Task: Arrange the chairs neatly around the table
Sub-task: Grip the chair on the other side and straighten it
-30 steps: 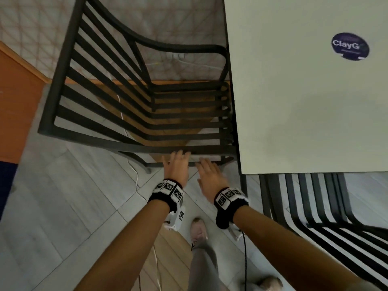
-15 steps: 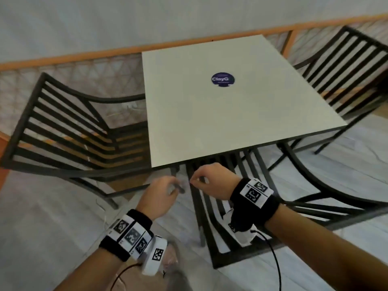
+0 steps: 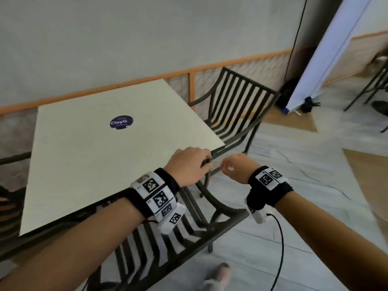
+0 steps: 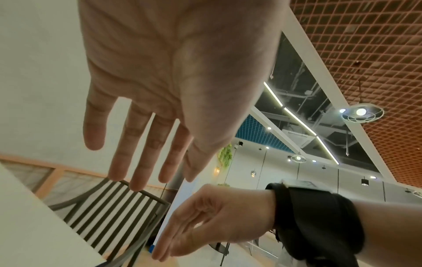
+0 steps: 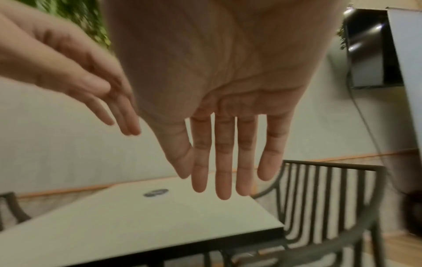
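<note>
A cream square table (image 3: 88,164) carries a round dark sticker (image 3: 121,122). A black slatted metal chair (image 3: 237,110) stands at its right side. Another chair (image 3: 168,244) is tucked under the near edge below my wrists. A third chair (image 3: 10,158) shows only at the left edge. My left hand (image 3: 189,166) hovers at the table's near right corner, and my right hand (image 3: 238,168) hangs just right of it over the floor. The wrist views show the left hand's fingers (image 4: 141,153) and the right hand's fingers (image 5: 223,159) straight and holding nothing.
An orange-railed mesh fence (image 3: 241,68) runs behind the table. A white banner (image 3: 327,49) leans at the back right with a black bag (image 3: 287,95) at its foot. More chair legs (image 3: 369,89) stand far right. Cables (image 3: 279,152) lie on the grey floor. My shoe (image 3: 220,271) is below.
My view swung from the left chair to the table's right side. Both hands left the left chair's front rail and moved right to the near right corner.
</note>
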Available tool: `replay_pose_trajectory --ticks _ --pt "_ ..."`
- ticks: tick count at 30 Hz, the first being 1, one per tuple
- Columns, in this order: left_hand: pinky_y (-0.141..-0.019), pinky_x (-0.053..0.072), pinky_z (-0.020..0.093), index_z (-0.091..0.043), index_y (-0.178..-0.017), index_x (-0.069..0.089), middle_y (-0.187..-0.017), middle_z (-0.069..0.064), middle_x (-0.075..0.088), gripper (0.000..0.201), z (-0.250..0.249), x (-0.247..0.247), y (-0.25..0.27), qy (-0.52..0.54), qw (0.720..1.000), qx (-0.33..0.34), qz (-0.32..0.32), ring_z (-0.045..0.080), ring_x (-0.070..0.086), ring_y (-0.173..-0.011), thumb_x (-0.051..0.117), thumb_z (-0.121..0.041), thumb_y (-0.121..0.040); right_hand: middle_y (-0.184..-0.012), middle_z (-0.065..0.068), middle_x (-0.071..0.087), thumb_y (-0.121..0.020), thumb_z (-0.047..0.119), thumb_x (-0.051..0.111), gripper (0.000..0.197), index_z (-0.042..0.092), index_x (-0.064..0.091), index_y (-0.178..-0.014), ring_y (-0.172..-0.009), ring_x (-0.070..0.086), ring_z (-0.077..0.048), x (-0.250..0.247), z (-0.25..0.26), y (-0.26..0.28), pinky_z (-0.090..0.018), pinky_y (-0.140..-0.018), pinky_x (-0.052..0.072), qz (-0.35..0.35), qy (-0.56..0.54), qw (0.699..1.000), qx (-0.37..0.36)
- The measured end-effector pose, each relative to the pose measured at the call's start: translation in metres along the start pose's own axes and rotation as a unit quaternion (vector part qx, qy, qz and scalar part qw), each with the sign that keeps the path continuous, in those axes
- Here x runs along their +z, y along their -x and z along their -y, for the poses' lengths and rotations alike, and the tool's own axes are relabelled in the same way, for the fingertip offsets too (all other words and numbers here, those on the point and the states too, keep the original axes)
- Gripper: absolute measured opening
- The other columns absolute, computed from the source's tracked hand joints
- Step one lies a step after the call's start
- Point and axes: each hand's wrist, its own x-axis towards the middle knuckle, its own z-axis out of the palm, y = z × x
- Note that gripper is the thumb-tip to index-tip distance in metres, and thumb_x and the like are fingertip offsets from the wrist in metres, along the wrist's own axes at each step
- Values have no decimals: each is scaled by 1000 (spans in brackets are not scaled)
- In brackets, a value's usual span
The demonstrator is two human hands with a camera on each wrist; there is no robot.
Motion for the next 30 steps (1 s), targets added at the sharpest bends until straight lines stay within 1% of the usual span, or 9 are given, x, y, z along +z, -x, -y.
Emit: replay_pose_trajectory --ticks 6,10,13,15,18,21,24,28,30 --pt "-91 45 41 -18 -120 57 -118 5 65 33 -41 63 -164 11 999 -18 46 28 59 -110 48 -35 -94 -110 -7 70 -91 24 48 28 16 68 -109 -106 62 -27 -18 -142 -73 -40 -91 51 31 10 999 34" --pt "-94 45 44 -15 -122 54 -121 8 63 34 -48 103 -260 27 991 -75 106 31 58 -112 48 -32 -93 -115 -8 67 -89 25 50 27 22 65 -111 -110 60 -28 -30 -214 -136 -40 -93 50 60 3 997 46" --pt "-98 43 47 -15 -125 51 -126 10 62 36 -45 130 -322 -4 987 -96 127 31 56 -117 48 -28 -92 -117 -6 65 -89 24 49 28 23 63 -113 -108 61 -28 -34 -258 -184 -39 -91 51 75 -1 996 56" --pt "-97 41 49 -14 -125 50 -126 11 61 34 -42 148 -356 -20 984 -109 141 32 55 -119 49 -25 -92 -117 -6 66 -88 22 49 29 24 64 -113 -105 62 -28 -32 -279 -214 -37 -88 52 90 7 994 55" --pt "-93 43 48 -12 -124 49 -127 13 59 32 -35 177 -408 -13 978 -142 154 33 54 -119 49 -20 -93 -117 -11 65 -87 17 48 31 19 62 -115 -105 62 -32 -26 -310 -265 -38 -87 53 119 27 991 51" --pt "-94 43 50 -12 -132 44 -132 14 55 38 -21 210 -450 6 966 -191 172 34 50 -123 46 -15 -94 -129 -10 60 -87 16 49 37 19 57 -123 -117 57 -31 -15 -342 -318 -40 -96 50 132 37 990 32" --pt "-99 42 51 -11 -139 38 -139 14 48 49 2 243 -484 20 950 -246 192 34 45 -130 51 -16 -92 -137 -10 53 -88 16 50 44 19 52 -131 -124 52 -32 -3 -369 -367 -41 -101 46 145 60 988 9" --pt "-107 37 54 -11 -147 27 -149 15 39 61 37 284 -519 44 932 -311 180 35 37 -137 53 -15 -93 -142 -12 43 -87 14 52 51 16 43 -137 -132 39 -32 16 -403 -426 -47 -104 36 98 145 984 -37" --pt "-110 32 57 -15 -149 24 -153 13 35 61 49 303 -531 53 924 -333 179 34 34 -139 51 -20 -95 -149 -11 36 -87 15 54 56 20 38 -140 -139 30 -32 28 -424 -448 -51 -110 28 80 174 980 -53"
